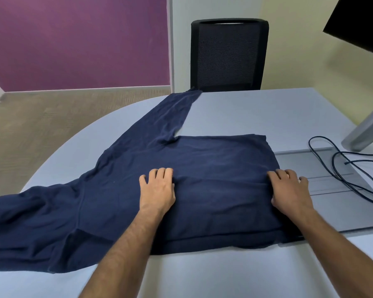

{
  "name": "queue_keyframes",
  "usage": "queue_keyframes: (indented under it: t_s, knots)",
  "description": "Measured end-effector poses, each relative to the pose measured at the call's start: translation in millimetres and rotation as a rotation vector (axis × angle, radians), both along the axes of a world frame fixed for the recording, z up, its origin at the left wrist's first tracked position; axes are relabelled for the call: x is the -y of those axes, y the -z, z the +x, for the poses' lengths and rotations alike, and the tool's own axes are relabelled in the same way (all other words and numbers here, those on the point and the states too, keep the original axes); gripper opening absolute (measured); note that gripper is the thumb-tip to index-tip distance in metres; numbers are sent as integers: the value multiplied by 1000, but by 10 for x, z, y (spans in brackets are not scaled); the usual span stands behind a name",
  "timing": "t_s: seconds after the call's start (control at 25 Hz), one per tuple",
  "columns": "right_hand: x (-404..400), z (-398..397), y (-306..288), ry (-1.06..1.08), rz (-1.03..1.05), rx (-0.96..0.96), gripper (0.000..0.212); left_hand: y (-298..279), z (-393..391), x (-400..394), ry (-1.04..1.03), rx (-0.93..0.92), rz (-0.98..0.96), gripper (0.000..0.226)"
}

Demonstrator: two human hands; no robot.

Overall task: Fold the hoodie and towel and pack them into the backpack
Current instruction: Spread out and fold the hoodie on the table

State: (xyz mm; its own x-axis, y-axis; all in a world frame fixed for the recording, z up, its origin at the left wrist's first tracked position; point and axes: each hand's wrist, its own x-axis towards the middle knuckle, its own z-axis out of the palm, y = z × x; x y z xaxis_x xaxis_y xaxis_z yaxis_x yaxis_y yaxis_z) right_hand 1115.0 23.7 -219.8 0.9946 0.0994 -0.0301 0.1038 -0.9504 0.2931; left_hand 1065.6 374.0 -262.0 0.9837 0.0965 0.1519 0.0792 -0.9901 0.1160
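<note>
A navy blue hoodie (213,168) lies flat on the pale grey table (256,112), its body partly folded into a square. One sleeve stretches to the far edge by the chair, and another part spreads to the left and hangs over the table's edge. My left hand (157,190) presses flat on the middle of the folded part, fingers straight. At the fold's right edge my right hand (289,190) lies flat on the cloth. No towel or backpack is in view.
A black mesh chair (228,54) stands behind the table. Black cables (340,168) loop on the table at the right, beside a grey monitor stand (366,130). A dark screen (362,22) hangs at the top right. A recessed grey panel (332,203) lies right of the hoodie.
</note>
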Motion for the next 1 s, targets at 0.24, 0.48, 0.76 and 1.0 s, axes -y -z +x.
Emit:
queue_keyframes:
  t_s: [0.24,0.48,0.76,1.0]
  knots:
    - [28,-661,610,-129,317,301,39,352,-751,-103,292,-87,66,63]
    - [186,-734,713,24,209,54,69,407,-852,-495,118,-200,107,87]
    - [255,-847,695,38,144,-41,79,427,-1237,-707,26,-243,60,98]
    - [325,-1064,655,33,140,-87,76,416,-1429,-746,59,-230,47,100]
